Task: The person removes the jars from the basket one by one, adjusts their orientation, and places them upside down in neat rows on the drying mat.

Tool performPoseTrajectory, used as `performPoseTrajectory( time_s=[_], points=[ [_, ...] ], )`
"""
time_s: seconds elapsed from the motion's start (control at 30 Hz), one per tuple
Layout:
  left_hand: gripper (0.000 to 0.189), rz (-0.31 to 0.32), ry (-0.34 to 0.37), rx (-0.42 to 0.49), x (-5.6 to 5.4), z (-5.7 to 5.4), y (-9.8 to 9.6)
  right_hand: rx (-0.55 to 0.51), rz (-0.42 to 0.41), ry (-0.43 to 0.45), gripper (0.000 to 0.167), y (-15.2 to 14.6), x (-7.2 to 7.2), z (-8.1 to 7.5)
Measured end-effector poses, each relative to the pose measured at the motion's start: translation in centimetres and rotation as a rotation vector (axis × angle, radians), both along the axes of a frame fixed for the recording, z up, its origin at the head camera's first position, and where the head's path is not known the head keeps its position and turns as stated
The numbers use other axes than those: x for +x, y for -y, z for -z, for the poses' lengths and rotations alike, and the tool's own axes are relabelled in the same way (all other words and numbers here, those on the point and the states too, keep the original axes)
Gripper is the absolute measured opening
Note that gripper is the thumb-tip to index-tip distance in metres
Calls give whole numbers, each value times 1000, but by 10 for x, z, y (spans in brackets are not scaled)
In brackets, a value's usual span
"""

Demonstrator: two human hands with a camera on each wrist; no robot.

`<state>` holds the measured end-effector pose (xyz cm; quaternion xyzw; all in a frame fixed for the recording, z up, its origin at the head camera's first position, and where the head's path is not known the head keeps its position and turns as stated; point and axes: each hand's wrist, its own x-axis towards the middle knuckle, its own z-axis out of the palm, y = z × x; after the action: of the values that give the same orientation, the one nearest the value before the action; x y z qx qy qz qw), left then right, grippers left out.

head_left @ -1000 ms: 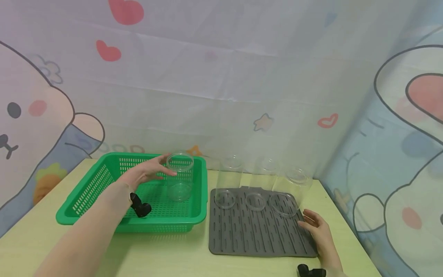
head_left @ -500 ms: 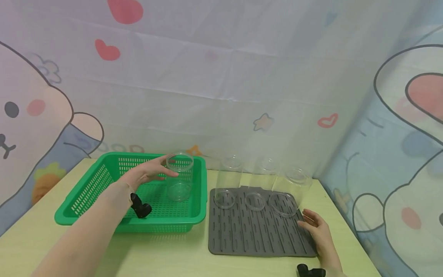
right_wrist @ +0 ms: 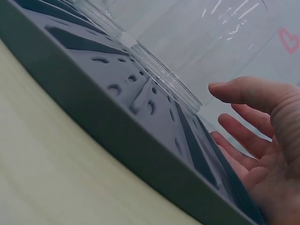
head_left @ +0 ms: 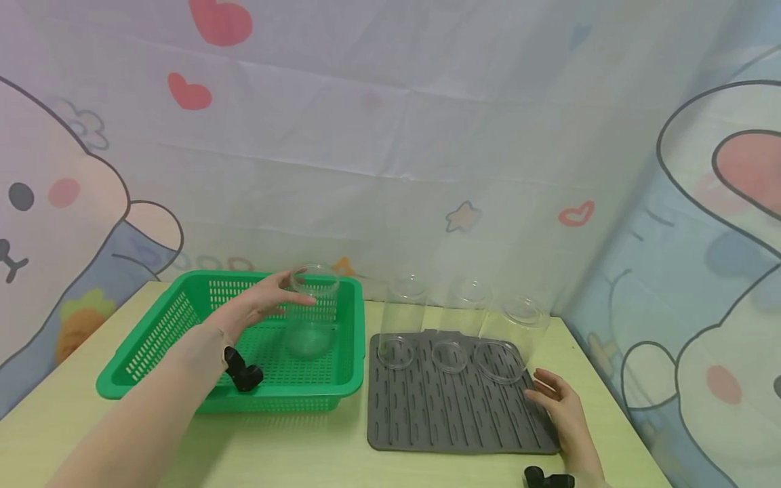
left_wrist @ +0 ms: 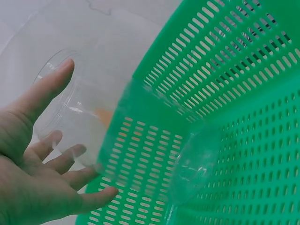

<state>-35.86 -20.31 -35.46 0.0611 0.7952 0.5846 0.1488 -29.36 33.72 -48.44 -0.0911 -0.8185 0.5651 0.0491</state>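
My left hand [head_left: 266,301] reaches over the green basket [head_left: 360,325] and holds a clear tumbler [head_left: 320,305] near its top, thumb in front and fingers behind. The tumbler is inside the basket, slightly tilted, its lower end blurred. In the left wrist view the thumb and spread fingers [left_wrist: 61,159] lie around the tumbler's upper end [left_wrist: 70,117]. My right hand [head_left: 564,407] rests beside the right edge of a grey ridged mat [head_left: 451,420], fingers loosely bent. Nothing is in it; the nearest clear tumbler [right_wrist: 197,47] stands just off its thumb.
On the back half of the mat, three clear tumblers stand in a row: left [head_left: 404,312], middle [head_left: 465,312] and right [head_left: 515,332]. The basket and mat sit side by side on a pale table [head_left: 293,447]. A printed cloth [head_left: 390,135] hangs behind.
The tumbler in my left hand has risen a little and tilted, its lower end shifting left. The right hand stays where it was.
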Motion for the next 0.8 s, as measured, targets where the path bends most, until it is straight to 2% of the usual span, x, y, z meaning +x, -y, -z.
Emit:
performPoseTrajectory(
  time_s=[0.23, 0.43, 0.6, 0.8],
  points=[
    [96, -62, -148, 14, 15, -12, -2, -1, -19, -7, 66, 1, 0, -6],
    [97, -154, -250, 3, 37, -21, -2, 50, -49, -64, 62, 3, 4, -23],
    [99, -225, -341, -35, 54, -31, -6, 67, -59, -145, 64, 4, 9, -42],
    [103, -356, -497, -161, 68, -33, -19, 64, -75, -299, 60, 9, 18, -70]
  ],
)
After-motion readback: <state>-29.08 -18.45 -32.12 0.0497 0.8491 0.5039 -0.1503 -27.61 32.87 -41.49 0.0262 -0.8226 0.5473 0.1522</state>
